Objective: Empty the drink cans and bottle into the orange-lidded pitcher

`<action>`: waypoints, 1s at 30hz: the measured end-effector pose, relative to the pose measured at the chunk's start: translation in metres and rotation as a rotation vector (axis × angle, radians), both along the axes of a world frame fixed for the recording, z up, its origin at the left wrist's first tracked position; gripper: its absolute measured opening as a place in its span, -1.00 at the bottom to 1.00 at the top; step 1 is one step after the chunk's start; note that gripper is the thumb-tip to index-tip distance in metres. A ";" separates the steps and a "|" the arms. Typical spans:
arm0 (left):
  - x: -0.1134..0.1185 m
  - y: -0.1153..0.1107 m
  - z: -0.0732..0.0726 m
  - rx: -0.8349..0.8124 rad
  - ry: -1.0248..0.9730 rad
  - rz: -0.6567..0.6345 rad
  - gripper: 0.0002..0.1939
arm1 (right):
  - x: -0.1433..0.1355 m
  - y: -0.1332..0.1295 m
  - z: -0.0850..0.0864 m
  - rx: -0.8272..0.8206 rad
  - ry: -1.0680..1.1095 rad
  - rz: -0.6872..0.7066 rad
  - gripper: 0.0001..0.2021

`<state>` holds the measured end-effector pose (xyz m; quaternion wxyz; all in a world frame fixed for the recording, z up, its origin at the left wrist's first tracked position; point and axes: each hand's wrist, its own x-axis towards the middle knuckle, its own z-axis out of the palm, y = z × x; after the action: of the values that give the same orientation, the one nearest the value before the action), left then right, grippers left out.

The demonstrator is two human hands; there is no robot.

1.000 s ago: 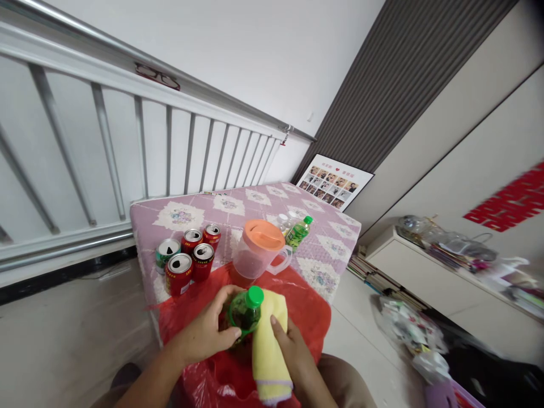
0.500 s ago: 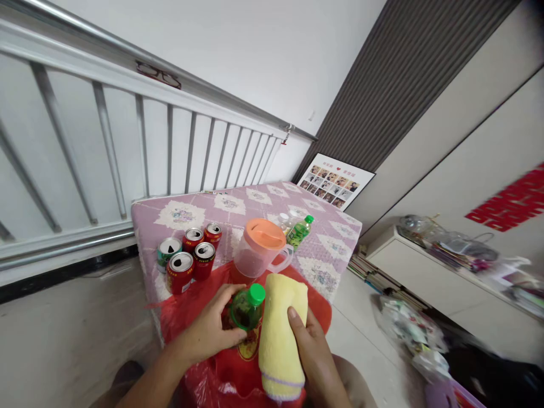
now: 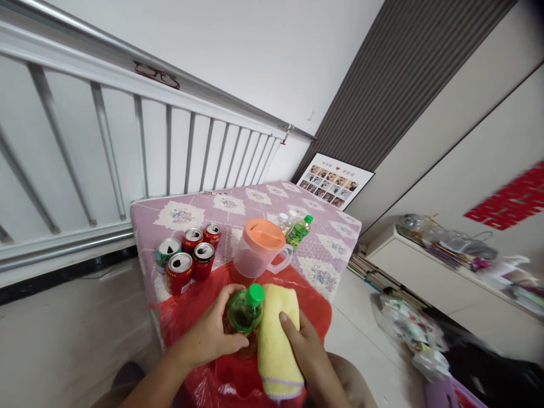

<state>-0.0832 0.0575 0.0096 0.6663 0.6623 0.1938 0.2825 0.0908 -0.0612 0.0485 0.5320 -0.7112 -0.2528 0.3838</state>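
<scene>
My left hand [image 3: 208, 339] grips a green-capped bottle [image 3: 245, 309] upright over a red plastic bag [image 3: 310, 309] at the table's near edge. My right hand [image 3: 304, 348] holds a yellow cloth [image 3: 274, 340] pressed against the bottle's right side. The cloth hangs down past my fingers, showing a purple stripe at its lower end.
A clear pitcher with an orange lid [image 3: 260, 248] stands just behind the bottle. Several opened cans [image 3: 187, 259] cluster at its left. More bottles [image 3: 297, 229] lie behind on the purple patterned tablecloth [image 3: 238, 207]. A white railing [image 3: 127, 147] runs at left, a cluttered low cabinet [image 3: 446, 272] at right.
The yellow cloth moved away to the right and up, then came back against the bottle. My left hand kept its hold on the bottle.
</scene>
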 end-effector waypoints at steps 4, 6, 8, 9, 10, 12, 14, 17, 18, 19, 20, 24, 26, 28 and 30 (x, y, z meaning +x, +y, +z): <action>0.004 0.000 0.001 0.025 0.015 0.097 -0.26 | -0.008 0.004 0.027 0.058 0.060 -0.065 -0.41; 0.003 0.002 0.000 0.041 0.019 0.088 -0.29 | -0.012 0.007 0.032 0.079 0.080 -0.045 -0.41; 0.002 0.004 -0.001 0.028 0.018 0.051 -0.29 | -0.013 0.008 0.029 0.066 0.092 -0.013 -0.43; 0.001 0.005 -0.002 0.015 0.015 0.038 -0.29 | -0.012 0.009 0.025 0.050 0.093 -0.002 -0.45; 0.000 0.006 -0.002 0.000 0.007 0.029 -0.28 | -0.011 0.009 0.019 0.028 0.090 0.009 -0.46; -0.001 0.008 -0.004 -0.023 -0.018 0.021 -0.26 | -0.008 0.008 0.007 -0.022 0.070 0.040 -0.46; -0.001 0.011 -0.007 -0.033 -0.039 0.004 -0.28 | -0.006 0.006 -0.005 -0.057 0.027 0.083 -0.46; -0.001 0.013 -0.011 -0.041 -0.042 -0.037 -0.34 | -0.003 0.004 -0.014 -0.074 -0.042 0.124 -0.49; -0.001 0.013 -0.011 -0.043 -0.041 -0.044 -0.34 | -0.002 0.004 -0.015 -0.074 -0.056 0.126 -0.49; -0.001 0.012 -0.011 -0.049 -0.042 -0.047 -0.34 | -0.001 0.004 -0.013 -0.069 -0.066 0.122 -0.49; 0.000 0.011 -0.010 -0.061 -0.045 -0.047 -0.34 | 0.000 0.005 -0.011 -0.060 -0.069 0.109 -0.49; 0.002 0.005 -0.004 -0.151 -0.051 -0.066 -0.23 | 0.003 0.009 0.009 0.009 -0.018 0.004 -0.47; 0.004 0.004 -0.002 -0.176 -0.045 -0.058 -0.21 | 0.002 0.011 0.019 0.044 0.044 -0.035 -0.45; 0.005 0.004 -0.003 -0.171 -0.035 -0.040 -0.24 | -0.001 0.012 0.026 0.074 0.107 -0.041 -0.41; 0.005 0.007 -0.005 -0.157 -0.015 -0.045 -0.25 | -0.004 0.014 0.026 0.082 0.151 -0.012 -0.41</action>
<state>-0.0785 0.0641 0.0046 0.7239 0.6098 0.1955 0.2566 0.0867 -0.0476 0.0742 0.5807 -0.6593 -0.2232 0.4223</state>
